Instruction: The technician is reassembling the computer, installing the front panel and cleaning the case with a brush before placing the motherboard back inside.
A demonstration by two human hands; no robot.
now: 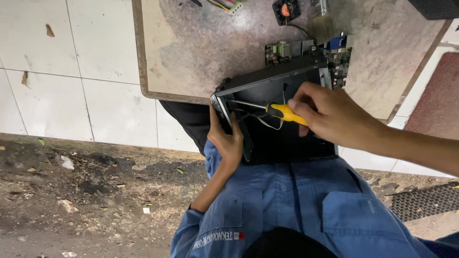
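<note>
Your right hand [330,114] is closed around the yellow handle of a screwdriver [272,111], fingers wrapped over the grip, with the metal shaft running leftward into the open interior of a black computer case [287,138]. The shaft tip sits near the case's left inner wall, just beside a bundle of thin loose wires [265,123] that hang across the cavity. Your left hand [228,141] clamps the left wall of the case, thumb on the inside and fingers curled around the outside edge, steadying it. The case rests tilted, its far end leaning on the near edge of a worn wooden table [191,52] and its near end against your lap, over the blue work shirt [296,205]. Behind the case, near the table's near edge, lies a green circuit board [282,50], partly hidden by the case rim. Toward the far edge of the table you have a small cooling fan [287,9], a paintbrush [321,21] and a white multi-wire connector [233,5]. White floor tiles [71,71] extend to the left of the table.
</note>
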